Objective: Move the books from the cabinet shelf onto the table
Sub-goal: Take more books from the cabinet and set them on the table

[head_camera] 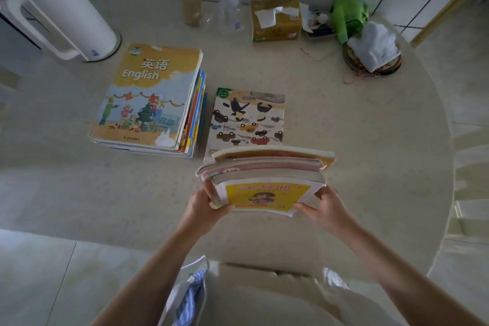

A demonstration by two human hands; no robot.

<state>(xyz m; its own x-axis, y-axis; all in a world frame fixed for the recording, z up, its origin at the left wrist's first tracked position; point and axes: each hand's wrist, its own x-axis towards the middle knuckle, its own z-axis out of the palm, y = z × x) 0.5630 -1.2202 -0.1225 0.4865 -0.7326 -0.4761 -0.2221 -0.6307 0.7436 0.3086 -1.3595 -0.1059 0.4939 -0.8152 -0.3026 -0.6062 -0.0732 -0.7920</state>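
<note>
over the table (344, 127), near its front edge, your left hand (202, 206) and right hand (326, 208) clamp a loose bundle of books (267, 182) from both sides. risk — uneven spines, so inner ones slip out; set down beside the car-cover book (248, 116), not on the tall stack (150, 98).

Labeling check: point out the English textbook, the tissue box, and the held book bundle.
English textbook (148, 92): head view, middle of front cover.
tissue box (276, 26): head view, front face.
held book bundle (267, 194): head view, yellow cover of nearest book.
</note>
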